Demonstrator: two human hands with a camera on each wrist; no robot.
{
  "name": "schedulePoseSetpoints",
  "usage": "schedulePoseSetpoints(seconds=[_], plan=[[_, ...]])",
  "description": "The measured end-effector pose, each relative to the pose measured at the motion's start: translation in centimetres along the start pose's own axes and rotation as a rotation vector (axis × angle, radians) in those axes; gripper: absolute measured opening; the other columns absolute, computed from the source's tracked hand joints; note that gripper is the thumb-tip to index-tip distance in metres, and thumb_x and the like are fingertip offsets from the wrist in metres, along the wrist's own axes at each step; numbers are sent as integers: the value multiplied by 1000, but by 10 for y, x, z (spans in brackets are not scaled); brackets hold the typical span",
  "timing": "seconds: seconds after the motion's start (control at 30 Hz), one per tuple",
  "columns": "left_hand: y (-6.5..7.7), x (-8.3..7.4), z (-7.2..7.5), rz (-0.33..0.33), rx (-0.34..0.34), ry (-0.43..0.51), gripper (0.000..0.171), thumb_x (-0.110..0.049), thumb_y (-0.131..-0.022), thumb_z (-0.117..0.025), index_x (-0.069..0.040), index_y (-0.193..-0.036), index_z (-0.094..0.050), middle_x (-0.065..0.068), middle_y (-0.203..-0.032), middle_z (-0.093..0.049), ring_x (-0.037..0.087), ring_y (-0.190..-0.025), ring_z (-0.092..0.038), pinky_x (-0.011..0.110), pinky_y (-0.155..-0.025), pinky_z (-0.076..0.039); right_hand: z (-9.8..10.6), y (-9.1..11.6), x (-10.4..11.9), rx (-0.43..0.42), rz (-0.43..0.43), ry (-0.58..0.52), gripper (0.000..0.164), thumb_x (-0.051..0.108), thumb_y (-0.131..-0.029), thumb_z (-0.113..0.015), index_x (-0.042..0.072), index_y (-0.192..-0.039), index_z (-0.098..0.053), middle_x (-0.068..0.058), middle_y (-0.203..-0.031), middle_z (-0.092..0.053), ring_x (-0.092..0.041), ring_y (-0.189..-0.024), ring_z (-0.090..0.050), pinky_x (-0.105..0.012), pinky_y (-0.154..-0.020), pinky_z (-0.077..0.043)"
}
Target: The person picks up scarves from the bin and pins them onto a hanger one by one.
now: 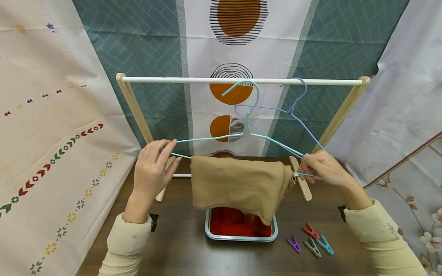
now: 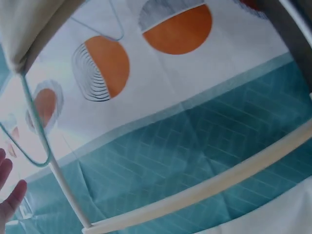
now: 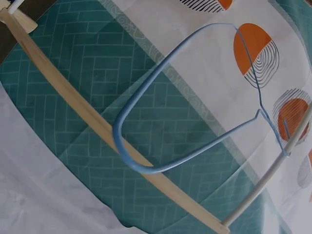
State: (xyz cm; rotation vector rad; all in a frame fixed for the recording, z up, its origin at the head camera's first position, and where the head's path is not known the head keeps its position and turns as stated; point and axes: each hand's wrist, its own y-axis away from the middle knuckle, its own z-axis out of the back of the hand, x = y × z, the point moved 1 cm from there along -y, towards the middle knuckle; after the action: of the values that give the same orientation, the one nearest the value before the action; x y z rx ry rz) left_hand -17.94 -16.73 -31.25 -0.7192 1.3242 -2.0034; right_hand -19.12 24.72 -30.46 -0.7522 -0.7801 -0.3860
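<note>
A mint-green hanger (image 1: 248, 129) is held up before the rack in the head view, its hook in front of the top rod. Over its lower bar hangs a folded tan cloth (image 1: 238, 182) with a fringed edge. My right hand (image 1: 321, 166) pinches the hanger's right end with curled fingers. At the left end is my left hand (image 1: 152, 168), fingers extended and thumb apart. The left wrist view shows the hanger's end (image 2: 34, 107) beside those fingertips (image 2: 17, 192), with a gap. The right wrist view does not show the right hand.
A wooden rack with a white top rod (image 1: 165, 79) stands behind. A blue hanger (image 1: 309, 131) hangs on its right side. Below the cloth sits a tray (image 1: 241, 238) holding something red. Purple (image 1: 294, 244), red (image 1: 310, 230), grey (image 1: 312, 247) and teal clothespins (image 1: 325, 244) lie right of it.
</note>
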Motion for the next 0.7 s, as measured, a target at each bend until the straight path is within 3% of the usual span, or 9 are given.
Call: schedulePoseSetpoints(seconds=[0.07,0.17,0.27,0.37,0.5,0.7], plan=[[-8,4,-3,12,55,69,41,-32,-93,-51,3,-111,-60,20,-97,-58,36,-88,-55,44,-75,-44,1,3,0,4,-8,1,44,0,-98,-24,1,-57,-40,-10,-44,-42,-18,-49,-50,-27,-42,-40],[-17,11,-10,49,192,206,44,-34,-92,-52,4,-112,-59,18,-96,-60,32,-90,-56,41,-76,-46,1,7,-2,10,-27,-16,45,1,-99,-23,1,-57,-40,-10,-44,-42,-20,-47,-48,-27,-41,-37],[-20,16,-19,86,322,325,29,-22,-87,-63,2,-101,-64,10,-84,-62,22,-75,-57,33,-65,-47,0,11,-6,16,-42,-42,45,3,-99,-24,1,-58,-41,-11,-45,-42,-21,-47,-47,-26,-37,-34],[-19,19,-25,113,390,422,7,-4,-78,-69,0,-83,-66,2,-68,-59,11,-56,-47,25,-52,-40,0,14,-10,35,-59,-58,45,4,-100,-23,2,-58,-40,-10,-45,-43,-20,-45,-45,-25,-37,-32],[-14,20,-32,163,403,532,10,6,-74,-68,-3,-73,-65,-1,-63,-57,5,-51,-41,18,-47,-36,0,18,-15,73,-92,-55,45,4,-100,-21,4,-60,-40,-7,-49,-48,-15,-41,-44,-24,-35,-32],[-9,17,-39,226,334,650,17,12,-73,-67,-4,-70,-65,-2,-60,-56,4,-47,-35,17,-44,-30,1,22,-22,153,-160,-86,44,1,-100,-18,-1,-64,-42,-8,-63,-61,-14,-46,-56,-25,-33,-35]])
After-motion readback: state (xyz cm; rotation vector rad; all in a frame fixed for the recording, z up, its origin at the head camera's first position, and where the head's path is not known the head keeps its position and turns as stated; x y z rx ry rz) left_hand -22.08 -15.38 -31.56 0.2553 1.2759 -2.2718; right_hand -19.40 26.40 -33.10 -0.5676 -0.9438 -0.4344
